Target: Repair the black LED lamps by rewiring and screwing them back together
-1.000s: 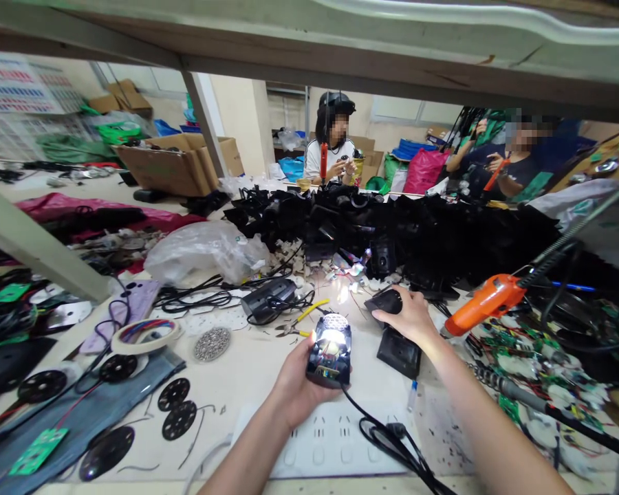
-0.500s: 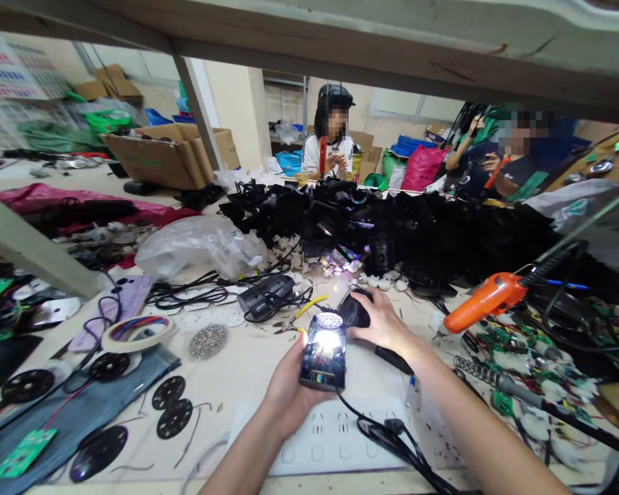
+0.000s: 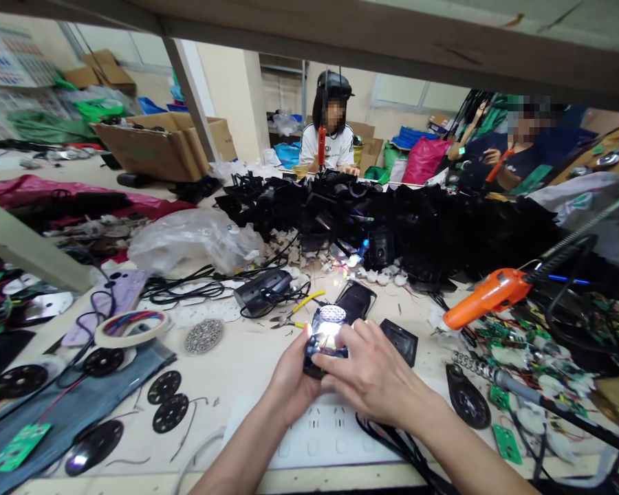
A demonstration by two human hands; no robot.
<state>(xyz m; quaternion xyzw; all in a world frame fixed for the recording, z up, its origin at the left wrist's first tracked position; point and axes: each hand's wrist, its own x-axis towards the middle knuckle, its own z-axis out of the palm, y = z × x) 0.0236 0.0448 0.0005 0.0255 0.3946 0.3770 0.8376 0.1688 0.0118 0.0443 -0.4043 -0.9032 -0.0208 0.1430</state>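
My left hand (image 3: 295, 375) is wrapped round a small black lamp (image 3: 332, 315) with a bright white light and a honeycomb-patterned end. The fingers of my right hand (image 3: 368, 364) are bent over the lamp's open face and press on it, hiding much of its inside. Just beyond the lamp lies a black casing (image 3: 357, 300). A flat black frame (image 3: 399, 342) rests to the right of my right hand. Pliers with yellow handles (image 3: 299, 313) lie behind my left hand. Under my wrists is a white power strip (image 3: 314, 430).
An orange electric screwdriver (image 3: 487, 297) hangs at right above green circuit boards and wires. A heap of black casings (image 3: 423, 227) spans the back. A round dish of screws (image 3: 204, 336) and a tape roll (image 3: 133, 328) are at left. Two people sit across the table.
My right hand has left the black casing behind the lamp and come onto the lamp's face. The casing stays on the table. My left hand keeps hold of the lamp.
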